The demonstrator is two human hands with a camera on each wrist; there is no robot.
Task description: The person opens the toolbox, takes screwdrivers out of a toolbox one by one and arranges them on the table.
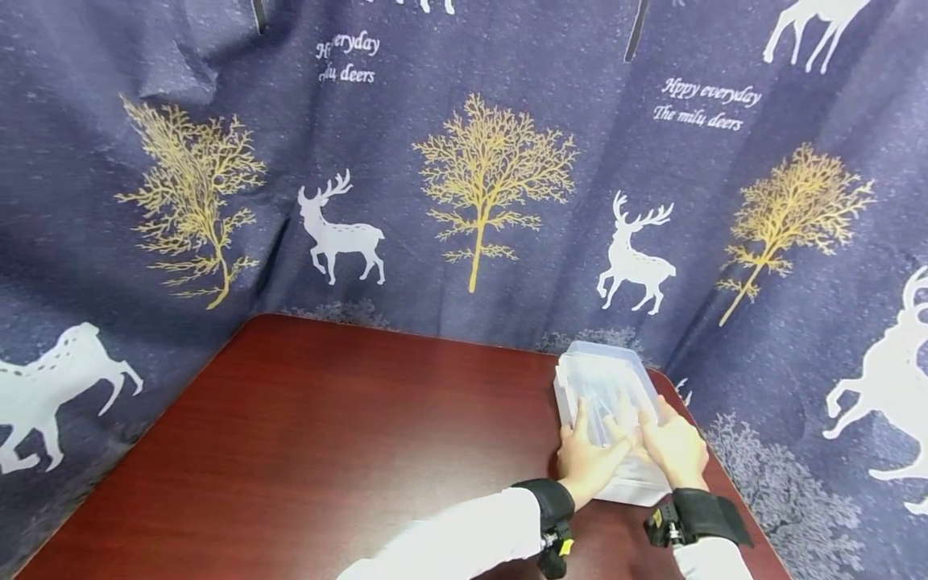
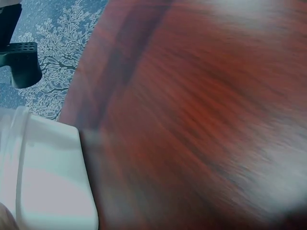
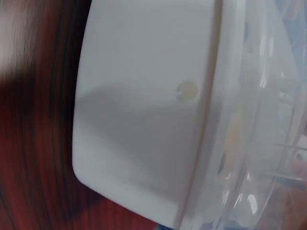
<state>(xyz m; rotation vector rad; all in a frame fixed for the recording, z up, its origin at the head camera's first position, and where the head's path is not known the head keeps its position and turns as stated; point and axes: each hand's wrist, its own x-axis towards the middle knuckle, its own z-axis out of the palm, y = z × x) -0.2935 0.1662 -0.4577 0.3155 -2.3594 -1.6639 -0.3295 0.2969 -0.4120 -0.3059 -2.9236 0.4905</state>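
Note:
A translucent white plastic box with a clear lid (image 1: 606, 385) sits near the far right corner of the dark red table (image 1: 326, 435). Both hands lie flat on its lid. My left hand (image 1: 589, 451) presses the near left part of the lid with straight fingers. My right hand (image 1: 673, 441) rests beside it on the near right part, fingers extended. The left wrist view shows a white corner of the box (image 2: 43, 177) against the table. Filling the right wrist view are the box's white wall (image 3: 144, 110) and its clear lid rim (image 3: 259, 124).
A dark blue curtain (image 1: 464, 161) printed with white deer and gold trees hangs close behind and on both sides of the table. The table's right edge (image 1: 732, 491) runs just beside the box. Black wrist straps (image 1: 544, 503) carry the cameras.

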